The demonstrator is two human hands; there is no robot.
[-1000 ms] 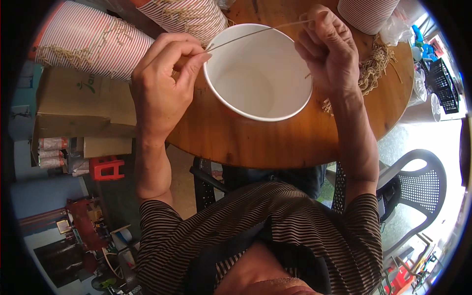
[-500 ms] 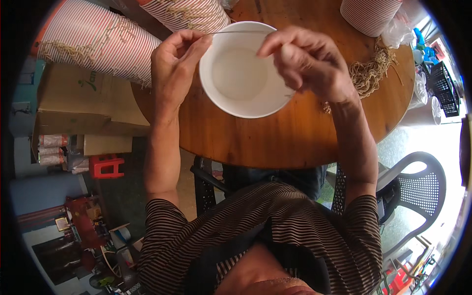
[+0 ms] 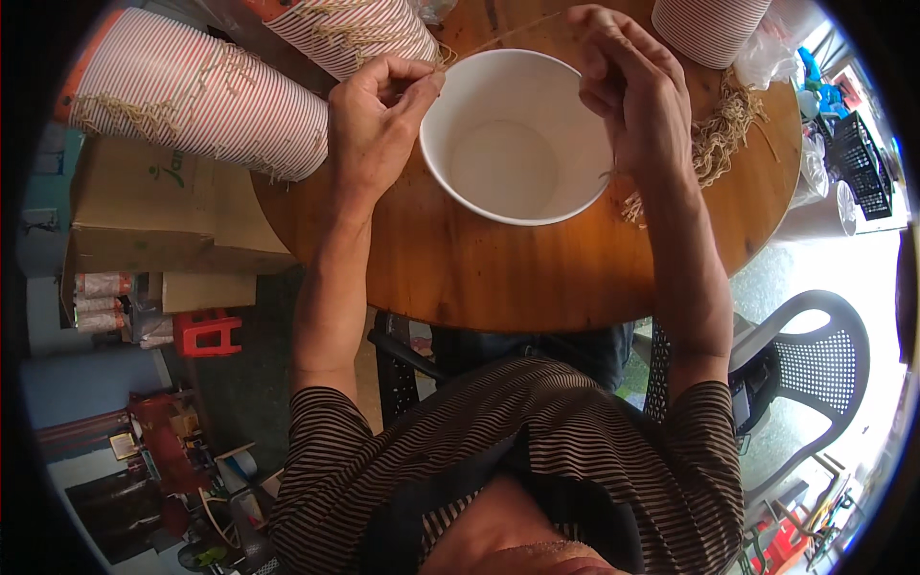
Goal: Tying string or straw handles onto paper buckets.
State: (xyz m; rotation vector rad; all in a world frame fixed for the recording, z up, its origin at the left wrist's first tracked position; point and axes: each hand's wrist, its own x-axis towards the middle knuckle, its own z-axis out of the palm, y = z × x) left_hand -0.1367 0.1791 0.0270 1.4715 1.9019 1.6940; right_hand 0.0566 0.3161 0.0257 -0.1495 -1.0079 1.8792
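A large white paper tub [image 3: 517, 86] stands on the round wooden table [image 3: 498, 278], its open mouth facing me. Left of its rim, my left hand [image 3: 379, 129] is closed in a pinch on one end of a thin tan cord [image 3: 508, 39]. The cord slants up to the right, past the tub's far rim. My right hand [image 3: 637, 91] is at the tub's upper right, fingers curled together by the cord's other end; its exact grip there is hard to make out. To the right of that wrist lies a bundle of similar loose cords [image 3: 724, 139].
Nested red-striped paper tubs lie in a long stack [image 3: 211, 105] at the left, with knotted cord on them. A second striped stack [image 3: 359, 38] is behind, a third [image 3: 709, 29] at the far right beside a clear plastic bag [image 3: 767, 62]. Cardboard boxes [image 3: 144, 201] stand lower left.
My right hand has moved up and away, and the cord now slants instead of running level. My left hand has shifted right. The tub has moved right and tilted, showing more of its inner wall.
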